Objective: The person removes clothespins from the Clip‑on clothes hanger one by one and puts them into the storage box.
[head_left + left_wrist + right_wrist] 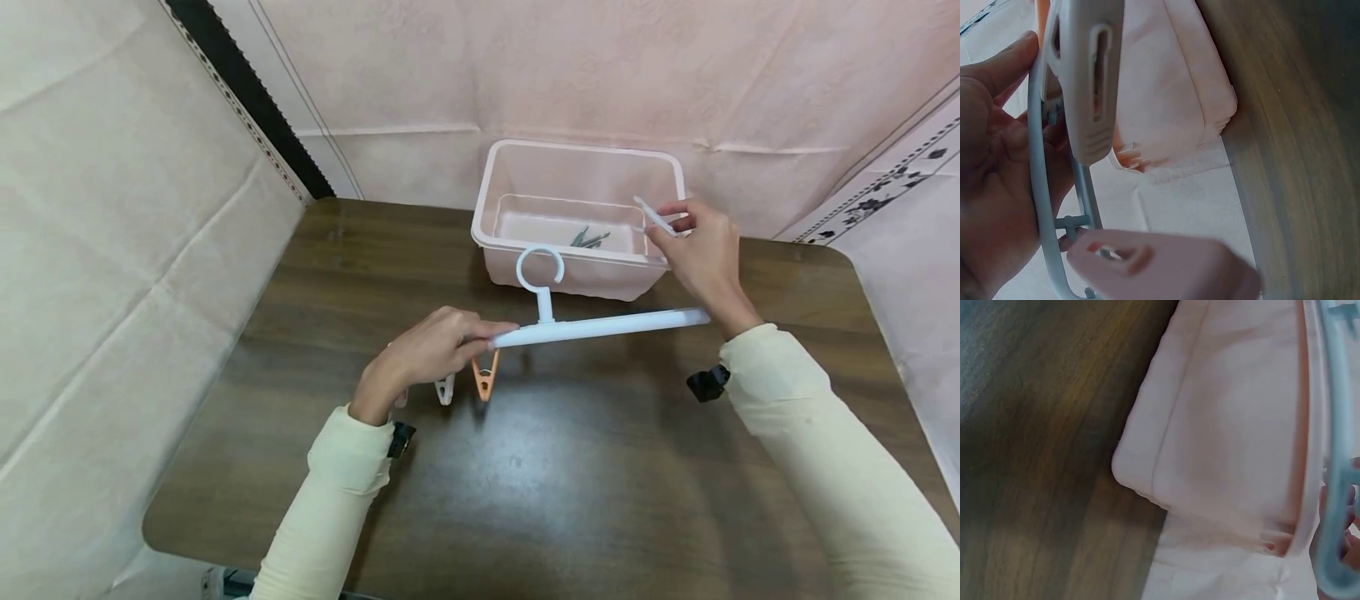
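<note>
My left hand (442, 346) grips a light blue hanger (600, 326) near its left end, and its hook stands upright before the bin. From the bar under that hand hang an orange clothespin (484, 379), a white clothespin (1092, 87) and a pink clothespin (1160, 265). Over the right side of the pink bin (570, 277), my right hand (705, 250) pinches a slim pale clothespin (654, 215) between thumb and fingers. The hanger's right end reaches close to the right wrist. In the right wrist view the hanger hides most of the right fingers.
Several grey-green clothespins (589, 240) lie on the bin's floor. The bin stands at the back edge of a dark wooden table (525, 500), against a pale cloth wall (600, 75). Cloth also hangs at both sides.
</note>
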`<action>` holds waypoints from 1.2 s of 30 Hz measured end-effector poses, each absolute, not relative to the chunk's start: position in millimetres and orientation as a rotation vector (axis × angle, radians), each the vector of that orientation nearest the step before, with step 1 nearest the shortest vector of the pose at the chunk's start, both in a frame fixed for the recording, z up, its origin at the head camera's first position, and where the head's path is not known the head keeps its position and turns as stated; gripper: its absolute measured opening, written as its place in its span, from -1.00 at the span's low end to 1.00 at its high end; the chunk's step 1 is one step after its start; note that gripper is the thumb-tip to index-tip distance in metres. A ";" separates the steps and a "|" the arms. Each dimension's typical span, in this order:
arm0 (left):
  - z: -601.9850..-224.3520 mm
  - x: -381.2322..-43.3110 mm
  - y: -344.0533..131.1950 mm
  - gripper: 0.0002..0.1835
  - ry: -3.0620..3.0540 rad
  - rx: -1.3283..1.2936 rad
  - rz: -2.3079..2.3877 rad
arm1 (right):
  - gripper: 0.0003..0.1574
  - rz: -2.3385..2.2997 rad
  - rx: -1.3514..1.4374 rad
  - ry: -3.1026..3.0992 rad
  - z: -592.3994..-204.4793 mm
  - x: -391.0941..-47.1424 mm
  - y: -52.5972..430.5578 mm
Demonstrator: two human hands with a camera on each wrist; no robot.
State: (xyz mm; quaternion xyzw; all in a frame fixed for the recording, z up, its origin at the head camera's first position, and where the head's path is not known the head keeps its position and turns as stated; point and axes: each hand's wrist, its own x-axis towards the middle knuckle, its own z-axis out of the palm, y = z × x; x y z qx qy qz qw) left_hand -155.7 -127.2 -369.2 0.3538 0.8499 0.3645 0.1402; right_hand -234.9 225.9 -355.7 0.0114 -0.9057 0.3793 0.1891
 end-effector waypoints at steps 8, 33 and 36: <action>-367.4 -157.2 -125.0 -0.58 2.454 1.028 1.023 | -0.56 1.013 -0.128 -2.601 -361.7 -241.6 221.2; -369.9 -156.8 -124.8 -0.58 2.463 1.022 1.022 | -0.48 1.099 -0.027 -2.534 -364.2 -240.6 224.0; -369.1 -155.5 -124.2 -0.59 2.468 1.015 1.023 | -0.41 1.137 0.003 -2.579 -360.3 -233.8 228.2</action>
